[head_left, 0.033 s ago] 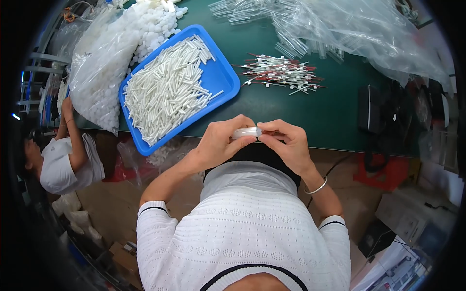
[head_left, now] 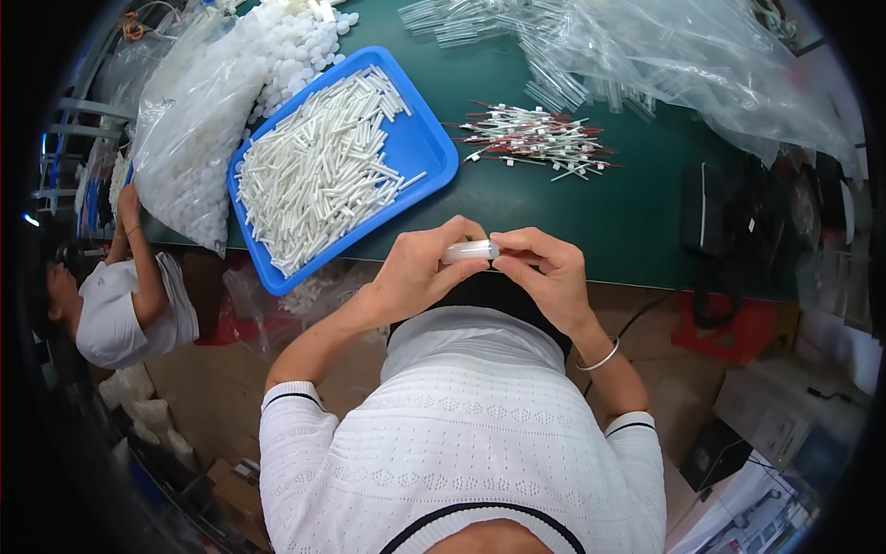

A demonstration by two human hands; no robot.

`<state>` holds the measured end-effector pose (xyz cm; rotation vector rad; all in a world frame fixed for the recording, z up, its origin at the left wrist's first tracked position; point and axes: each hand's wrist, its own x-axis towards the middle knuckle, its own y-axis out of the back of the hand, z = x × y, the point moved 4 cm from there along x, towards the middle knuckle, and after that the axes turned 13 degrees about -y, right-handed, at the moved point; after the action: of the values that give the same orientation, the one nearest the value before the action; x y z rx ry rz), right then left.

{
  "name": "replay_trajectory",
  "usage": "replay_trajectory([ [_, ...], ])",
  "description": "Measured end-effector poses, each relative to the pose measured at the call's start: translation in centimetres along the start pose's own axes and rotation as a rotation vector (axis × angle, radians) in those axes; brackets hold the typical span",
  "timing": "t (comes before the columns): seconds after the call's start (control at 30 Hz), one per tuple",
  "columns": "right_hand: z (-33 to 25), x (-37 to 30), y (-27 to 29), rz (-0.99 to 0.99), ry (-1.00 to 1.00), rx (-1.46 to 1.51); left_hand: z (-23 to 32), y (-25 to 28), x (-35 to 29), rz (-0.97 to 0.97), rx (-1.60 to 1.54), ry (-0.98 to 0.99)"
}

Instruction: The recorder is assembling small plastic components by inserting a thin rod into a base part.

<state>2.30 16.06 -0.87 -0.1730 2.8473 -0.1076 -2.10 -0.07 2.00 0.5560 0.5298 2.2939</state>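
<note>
My left hand (head_left: 426, 263) is closed around a short clear tube (head_left: 466, 251) with something white inside, held level above the table's near edge. At the tube's right end sits a small whitish cap (head_left: 494, 249). Thumb and fingers of my right hand (head_left: 544, 263) pinch this cap end. The fingertips partly cover both ends, so I cannot tell how far the cap is on. Beyond my left hand is a blue tray (head_left: 434, 138) heaped with short white rods (head_left: 318, 166). Past my right hand lies a pile of thin white and red sticks with small white tags (head_left: 540, 140).
A clear bag (head_left: 189, 157) of white round caps spills over behind the tray. Clear tubes (head_left: 554, 78) and plastic bagging (head_left: 674, 55) cover the far right of the green table (head_left: 609, 217). A black box (head_left: 706, 208) stands at right. A person (head_left: 134, 295) works at far left.
</note>
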Motion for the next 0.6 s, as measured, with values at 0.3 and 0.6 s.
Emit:
replay_trajectory([
  [0.3, 0.9, 0.5, 0.3, 0.031, 0.236, 0.054, 0.0, -0.9, -0.9, 0.026, 0.240, -0.205],
  [0.6, 1.0, 0.8, 0.0, -0.162, 0.187, 0.298, -0.5, -1.2, -1.1, -0.030, -0.429, 0.110],
])
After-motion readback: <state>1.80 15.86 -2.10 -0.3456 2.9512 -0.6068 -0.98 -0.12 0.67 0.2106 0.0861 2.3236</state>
